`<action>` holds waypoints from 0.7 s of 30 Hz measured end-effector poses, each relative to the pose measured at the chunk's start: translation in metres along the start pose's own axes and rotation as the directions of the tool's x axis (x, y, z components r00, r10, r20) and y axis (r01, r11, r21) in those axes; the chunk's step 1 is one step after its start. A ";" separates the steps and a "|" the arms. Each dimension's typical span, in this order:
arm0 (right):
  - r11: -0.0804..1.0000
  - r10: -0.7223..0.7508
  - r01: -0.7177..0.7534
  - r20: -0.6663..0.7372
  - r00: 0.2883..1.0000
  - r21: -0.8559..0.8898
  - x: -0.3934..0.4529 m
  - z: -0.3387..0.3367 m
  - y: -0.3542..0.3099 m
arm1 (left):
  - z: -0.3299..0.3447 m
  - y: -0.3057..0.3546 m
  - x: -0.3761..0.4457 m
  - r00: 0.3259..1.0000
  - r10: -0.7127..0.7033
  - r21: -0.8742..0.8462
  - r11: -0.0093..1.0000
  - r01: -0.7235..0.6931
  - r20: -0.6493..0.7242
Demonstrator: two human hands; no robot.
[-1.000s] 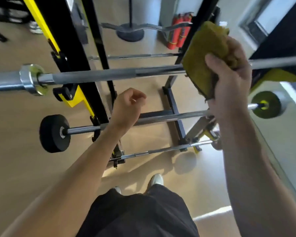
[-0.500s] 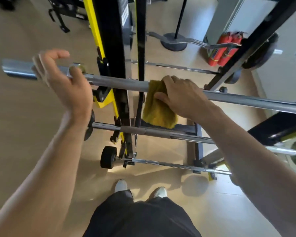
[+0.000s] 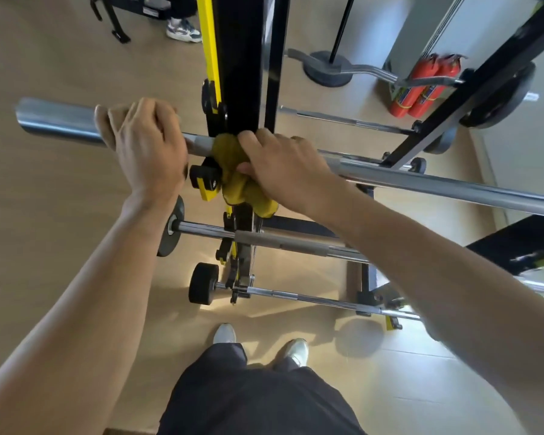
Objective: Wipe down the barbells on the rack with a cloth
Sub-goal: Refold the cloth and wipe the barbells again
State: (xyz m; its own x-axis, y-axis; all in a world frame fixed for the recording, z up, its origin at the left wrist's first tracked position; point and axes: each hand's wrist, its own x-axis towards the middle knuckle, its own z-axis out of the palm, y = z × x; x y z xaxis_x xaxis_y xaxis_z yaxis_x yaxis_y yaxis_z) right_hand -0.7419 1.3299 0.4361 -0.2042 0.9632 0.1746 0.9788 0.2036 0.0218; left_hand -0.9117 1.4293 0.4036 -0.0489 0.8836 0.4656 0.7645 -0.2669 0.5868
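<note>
The rack (image 3: 242,73) stands in front of me, black uprights with yellow trim, and it carries several bars one below another. The top barbell (image 3: 453,186) is the one I am working on; it runs across the rack from its thick sleeve past the left upright down to the right edge of my view. Below it sit a second barbell (image 3: 280,241) with a small plate on its left end, and a third, lower barbell (image 3: 311,298) with a black roller-like end, both untouched by me at this moment.

My left hand (image 3: 145,146) wraps over the top bar where the sleeve meets the shaft, fingers curled round it, so that grip steadies the bar. My right hand (image 3: 283,171) clutches the yellow cloth (image 3: 233,171), bunched round the shaft right at the left upright, just above the yellow hook (image 3: 206,183) that cradles the bar.

To do this pass well, I judge I should keep the cloth wrapped fully round the shaft, not just draped on top, so the underside gets wiped too. This corner by the hook is awkward: the cloth could snag on the bracket, so I would squeeze firmly and twist round the bar. My left grip should resist any roll or slide in the hooks.
</note>
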 end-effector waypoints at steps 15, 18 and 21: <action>0.995 0.091 -0.093 0.072 0.993 0.030 0.025 -0.001 -0.017 | 0.020 0.001 -0.001 0.934 0.051 -0.015 0.998 -0.060 -0.354; 0.995 0.085 -0.086 0.028 0.996 0.041 0.021 0.005 -0.017 | 0.020 0.000 0.000 0.941 0.059 -0.019 0.997 -0.069 -0.334; 0.999 0.001 -0.003 0.058 0.998 0.035 -0.010 -0.004 0.011 | 0.018 -0.004 -0.001 0.943 0.086 -0.004 0.996 -0.092 -0.321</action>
State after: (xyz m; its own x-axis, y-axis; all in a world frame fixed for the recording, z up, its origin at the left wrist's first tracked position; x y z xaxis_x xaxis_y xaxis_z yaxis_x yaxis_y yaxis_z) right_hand -0.7296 1.3221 0.4384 -0.2039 0.9720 0.1169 0.9783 0.2068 -0.0129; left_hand -0.9028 1.4364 0.3892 -0.1866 0.6872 0.7021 0.7631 -0.3487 0.5442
